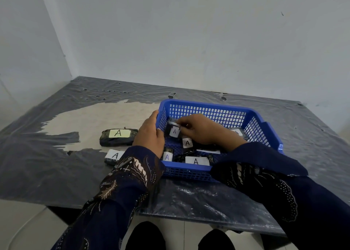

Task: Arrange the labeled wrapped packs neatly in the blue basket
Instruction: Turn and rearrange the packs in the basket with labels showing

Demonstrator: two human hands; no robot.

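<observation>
The right hand (203, 129) hides several packs in the basket (208, 105), perhaps two.

Lighting is dim, cool and even, with soft shadows. Pale glare marks the plastic sheet (198, 196) near the front edge. Wide-angle distortion bends the frame edges; detail is slightly soft.

Torn plastic sheet (56, 174) over table, white wall (189, 32) behind.

The bench (106, 117), under a torn, wrinkled dark plastic sheet (47, 174), carries the blue basket (208, 108) at right, a larger wrapped pack labelled A (118, 137) left of it, and a smaller labelled pack (113, 156) nearer.
</observation>
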